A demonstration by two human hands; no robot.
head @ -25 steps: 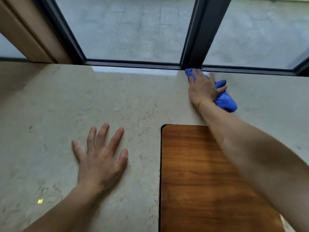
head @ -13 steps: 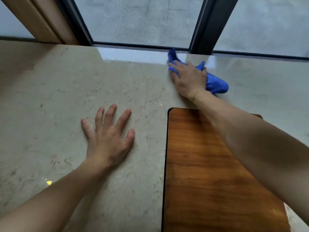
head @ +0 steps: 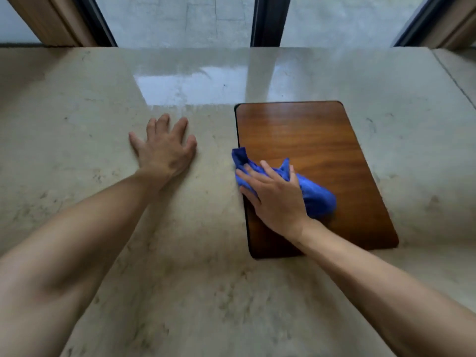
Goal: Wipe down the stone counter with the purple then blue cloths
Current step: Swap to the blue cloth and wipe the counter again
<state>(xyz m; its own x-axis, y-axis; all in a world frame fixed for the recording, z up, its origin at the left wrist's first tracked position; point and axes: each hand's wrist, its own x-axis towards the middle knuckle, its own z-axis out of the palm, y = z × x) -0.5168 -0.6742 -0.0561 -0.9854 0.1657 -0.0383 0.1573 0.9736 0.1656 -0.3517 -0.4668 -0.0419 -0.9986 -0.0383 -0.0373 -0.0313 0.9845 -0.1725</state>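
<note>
Pressing down on the blue cloth [head: 313, 195], the right hand [head: 274, 199] lies flat over it, fingers spread wide and pointing up-left, palm on top rather than a closed fist; it holds the cloth under the palm and fingers. Cloth is bunched, long axis runs from upper left to lower right: one tip at the board's left edge, the fat end out past the hand's right side. Cloth sits on the left half of the wooden board [head: 322, 140], its left tip right at the board edge; can't tell if it overhangs onto the stone

Left hand [head: 164, 148] is open, palm flat on the counter [head: 77, 124], fingers splayed and pointing away from the person, holding nothing. It's left of the board, apart from it and from the cloth

Board: rounded corners, dark edge, long axis roughly away from the person, tilted a bit so the near end sits further right. It lies flat on the counter

Counter is beige veined stone with a glossy reflecting patch [head: 190, 86] at the far side, beyond the left hand. Window frame [head: 265, 20] runs along the back, one dark upright above the board

Counts: one blue cloth, one board, two hands, both forearms bare. Only one cloth in view

Labels or writing: none readable on cloth, board or counter
</note>
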